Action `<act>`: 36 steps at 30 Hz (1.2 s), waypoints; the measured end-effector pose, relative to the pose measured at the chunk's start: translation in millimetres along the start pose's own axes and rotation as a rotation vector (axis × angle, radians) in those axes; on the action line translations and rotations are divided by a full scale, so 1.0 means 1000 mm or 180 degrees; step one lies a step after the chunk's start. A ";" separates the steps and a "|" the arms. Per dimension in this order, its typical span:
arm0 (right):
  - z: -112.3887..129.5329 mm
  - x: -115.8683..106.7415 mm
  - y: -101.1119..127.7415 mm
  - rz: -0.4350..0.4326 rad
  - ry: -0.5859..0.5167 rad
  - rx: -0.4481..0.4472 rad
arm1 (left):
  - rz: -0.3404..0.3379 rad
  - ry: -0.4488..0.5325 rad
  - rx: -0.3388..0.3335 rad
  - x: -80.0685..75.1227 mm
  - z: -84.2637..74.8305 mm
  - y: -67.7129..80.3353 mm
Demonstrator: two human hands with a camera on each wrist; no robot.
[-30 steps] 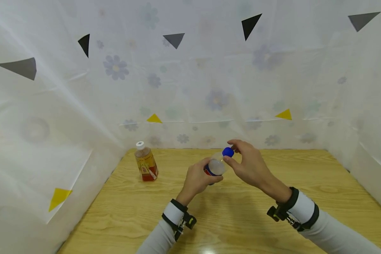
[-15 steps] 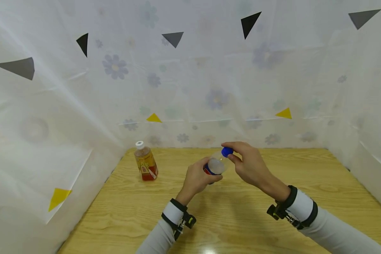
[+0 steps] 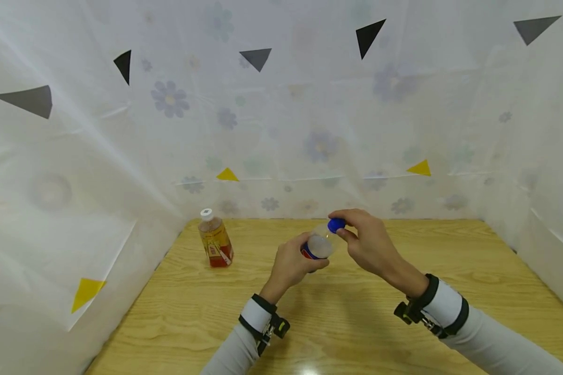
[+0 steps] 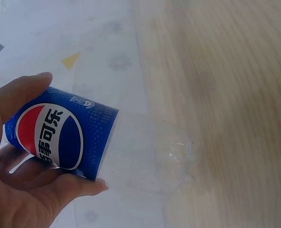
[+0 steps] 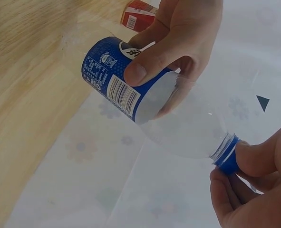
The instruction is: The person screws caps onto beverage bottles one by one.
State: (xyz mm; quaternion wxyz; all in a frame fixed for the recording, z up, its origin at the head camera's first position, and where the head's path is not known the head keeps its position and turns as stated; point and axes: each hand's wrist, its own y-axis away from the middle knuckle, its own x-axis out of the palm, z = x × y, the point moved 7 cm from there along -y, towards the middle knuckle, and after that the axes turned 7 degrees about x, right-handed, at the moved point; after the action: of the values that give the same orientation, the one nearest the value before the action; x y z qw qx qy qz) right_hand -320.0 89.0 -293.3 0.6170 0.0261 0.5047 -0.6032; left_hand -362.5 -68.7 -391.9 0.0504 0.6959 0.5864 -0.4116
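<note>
My left hand grips a clear plastic bottle round its blue label, which bears a red, white and blue disc. The bottle looks drained of liquid and is tilted, its neck pointing up and to the right in the head view. At the neck, my right hand pinches the blue bottle cap between thumb and fingers. The right wrist view has the cap seated on the mouth, with a thin pale line showing between cap and ring.
A second bottle with a white cap, yellow label and reddish drink stands upright at the left of the wooden table. White patterned sheeting walls the table at the back and both sides.
The right fingers, looser around the cap a second ago, have closed in on it, the forefinger coming over its top. The left hand and the bottle stay nearly still.
</note>
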 end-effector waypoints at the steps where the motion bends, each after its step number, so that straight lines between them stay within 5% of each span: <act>1: 0.000 0.000 0.000 -0.0001 -0.0001 0.0011 | 0.0001 0.0000 -0.0002 0.000 0.000 0.000; 36: -0.002 0.003 -0.001 -0.0171 0.0190 0.0110 | -0.0071 0.0039 -0.0066 0.001 0.001 0.002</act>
State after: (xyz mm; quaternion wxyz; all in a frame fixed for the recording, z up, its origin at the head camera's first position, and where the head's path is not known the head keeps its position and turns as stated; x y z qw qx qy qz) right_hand -323.3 87.8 -295.7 0.5847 0.0412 0.5129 -0.6271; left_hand -361.7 -68.8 -394.0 0.0495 0.6912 0.5986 -0.4017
